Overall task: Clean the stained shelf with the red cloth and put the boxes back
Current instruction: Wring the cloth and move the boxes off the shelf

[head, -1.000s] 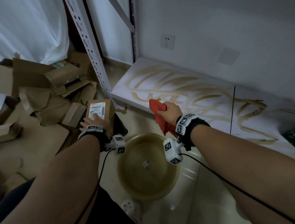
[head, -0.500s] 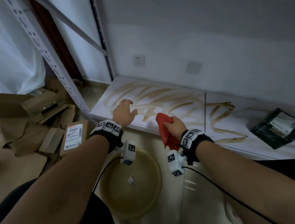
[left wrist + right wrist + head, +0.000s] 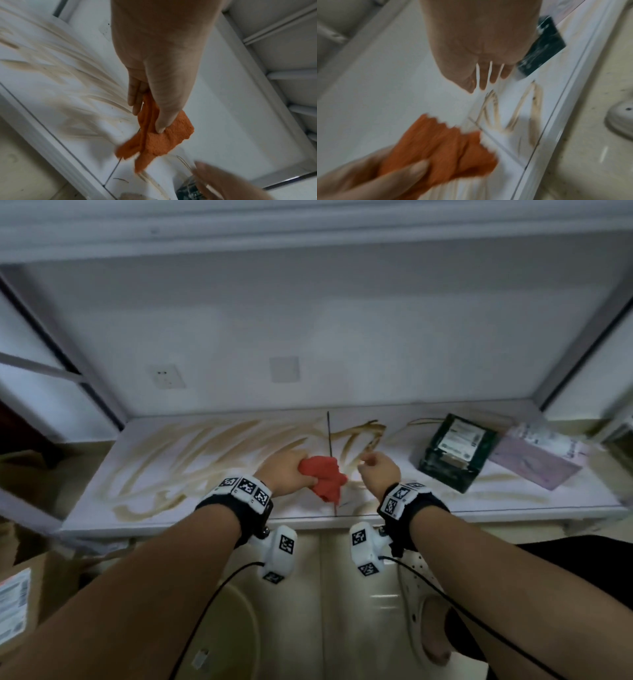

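white shelf (image 3: 513, 501), two panels butted at a dark seam near the middle. tan-brown smear stains (image 3: 191, 453) cover most of the left panel and run past the seam onto the right one. on the right panel: dark green box (image 3: 455, 453) with a white label on top, then a pale pink box (image 3: 537, 460) just beside it, tilted, near the right end.

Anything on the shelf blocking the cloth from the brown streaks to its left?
Nothing visible. The left hand grips the red cloth over the shelf seam; streaks to its left lie bare. The dark box and pink box sit right.
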